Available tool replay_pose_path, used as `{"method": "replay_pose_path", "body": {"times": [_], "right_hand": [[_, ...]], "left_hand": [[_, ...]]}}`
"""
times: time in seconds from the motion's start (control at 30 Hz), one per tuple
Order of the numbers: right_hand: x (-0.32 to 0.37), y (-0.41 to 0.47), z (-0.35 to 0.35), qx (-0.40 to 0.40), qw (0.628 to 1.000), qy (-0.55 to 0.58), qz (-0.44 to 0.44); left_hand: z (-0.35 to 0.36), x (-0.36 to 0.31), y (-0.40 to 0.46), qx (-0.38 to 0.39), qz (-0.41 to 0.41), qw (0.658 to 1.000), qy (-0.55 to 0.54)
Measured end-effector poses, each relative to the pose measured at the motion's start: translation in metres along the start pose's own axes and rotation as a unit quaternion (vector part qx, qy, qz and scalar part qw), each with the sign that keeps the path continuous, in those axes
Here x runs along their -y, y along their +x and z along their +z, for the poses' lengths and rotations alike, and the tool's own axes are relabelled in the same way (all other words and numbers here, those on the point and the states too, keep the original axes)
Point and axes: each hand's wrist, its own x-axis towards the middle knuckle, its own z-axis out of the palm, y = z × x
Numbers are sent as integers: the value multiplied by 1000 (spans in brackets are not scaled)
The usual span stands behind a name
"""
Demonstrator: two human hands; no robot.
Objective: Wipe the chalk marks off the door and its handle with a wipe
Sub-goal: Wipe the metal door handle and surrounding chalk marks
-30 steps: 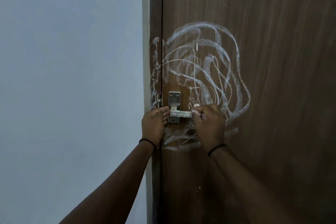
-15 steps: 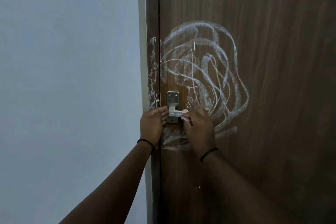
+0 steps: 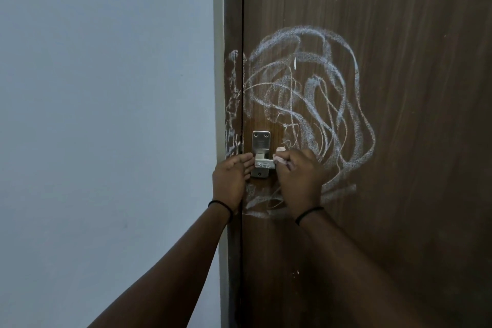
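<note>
A brown door (image 3: 399, 141) fills the right half of the frame, with a pale wall (image 3: 106, 114) on the left and the door frame (image 3: 232, 21) between them. White chalk marks (image 3: 314, 93) loop across the middle of the door in thick and thin scribbles, spill onto the door frame at centre, and smear below the hands.

The metal handle (image 3: 261, 153) sits at centre frame, its plate upright with screws at top and bottom and a short lever pointing right; chalk lines show on the lever.

The left hand (image 3: 231, 177) comes up from the lower middle, fingers fairly straight, fingertips touching the left edge of the handle at the gap between door and frame. It holds nothing that can be seen.

The right hand (image 3: 299, 178) is curled, fingers pinching a small white piece (image 3: 280, 158) at the right end of the lever. Whether this is a wipe or something else is too small to tell.

Each wrist wears a thin black band (image 3: 221, 206).
</note>
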Motion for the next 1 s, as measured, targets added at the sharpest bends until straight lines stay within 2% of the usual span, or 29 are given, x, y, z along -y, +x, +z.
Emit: {"method": "replay_pose_path", "body": {"times": [0.13, 0.37, 0.5, 0.67, 0.8, 0.87, 0.93, 1.0], "right_hand": [[11, -13, 13, 52, 996, -44, -53], [3, -14, 9, 6, 999, -32, -27], [9, -18, 16, 45, 995, -43, -80], [11, -6, 18, 3, 1000, -7, 7], [19, -17, 31, 66, 995, -44, -65], [4, -30, 23, 73, 995, -47, -52], [-16, -39, 5, 47, 998, -30, 13], [-27, -44, -15, -5, 999, -26, 29]], "left_hand": [[-3, 1, 2, 0, -3, 1000, 9], [-4, 2, 1, 11, 3, 1000, 10], [-7, 5, 3, 12, 11, 1000, 11], [-4, 7, 3, 8, 14, 1000, -9], [-5, 11, 4, -3, 16, 1000, -14], [-7, 11, 5, 6, 14, 1000, -22], [-8, 11, 6, 14, 17, 1000, -19], [-6, 14, 7, 11, 25, 999, -20]]}}
